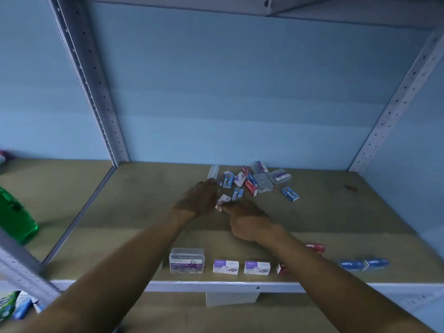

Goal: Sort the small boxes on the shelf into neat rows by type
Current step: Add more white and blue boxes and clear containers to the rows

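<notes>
Wooden shelf [336,227], green bottle [16,219] left, jumbled boxes [252,181]

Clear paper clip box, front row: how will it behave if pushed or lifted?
The clear paper clip box looks rigid and full, so probably heavy for its size. It sits flat and wide on the shelf, so it should slide, not tip. Smooth plastic may be slippery.

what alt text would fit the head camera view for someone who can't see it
Two bare hands, left hand and right hand, meet over a small white box on a tan wooden shelf, before a jumbled pile of small boxes. A sorted front row lines the edge.
</notes>
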